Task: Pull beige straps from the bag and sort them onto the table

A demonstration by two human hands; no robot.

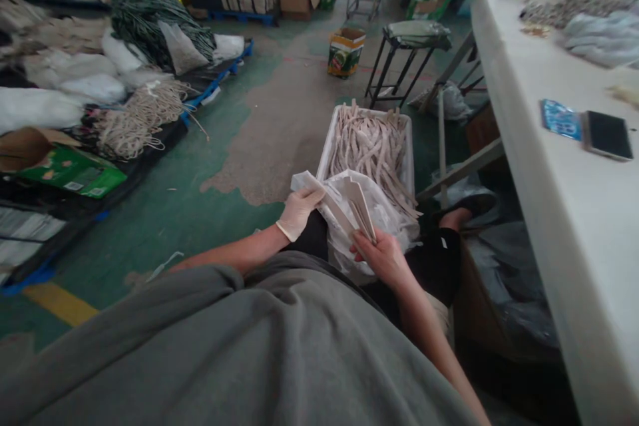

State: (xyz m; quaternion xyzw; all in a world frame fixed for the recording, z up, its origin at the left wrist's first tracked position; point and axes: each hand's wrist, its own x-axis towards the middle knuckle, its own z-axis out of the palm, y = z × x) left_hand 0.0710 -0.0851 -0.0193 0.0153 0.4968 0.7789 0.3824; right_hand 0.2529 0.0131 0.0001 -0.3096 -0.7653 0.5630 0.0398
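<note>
My left hand (299, 210), in a pale glove, is closed on the upper end of a flat beige strip (335, 213) that slants down toward my other hand. A small fanned bundle of similar strips (360, 205) is gripped low down by my right hand (382, 254), which is bare. Under both hands a clear plastic bag (387, 203) lies crumpled over my lap. Just beyond it, a white crate (327, 140) holds a heap of loose beige strips (372, 143). Part of the slanting strip's lower end is hidden at my right fingers.
A white table (539, 113) runs along my right, with a phone (608, 135), a blue packet (561, 119) and metal pieces (564, 6) on it. A black-legged stool (404, 56) and a cardboard box (346, 52) stand ahead. Pallets with cord bundles (142, 116) line the left.
</note>
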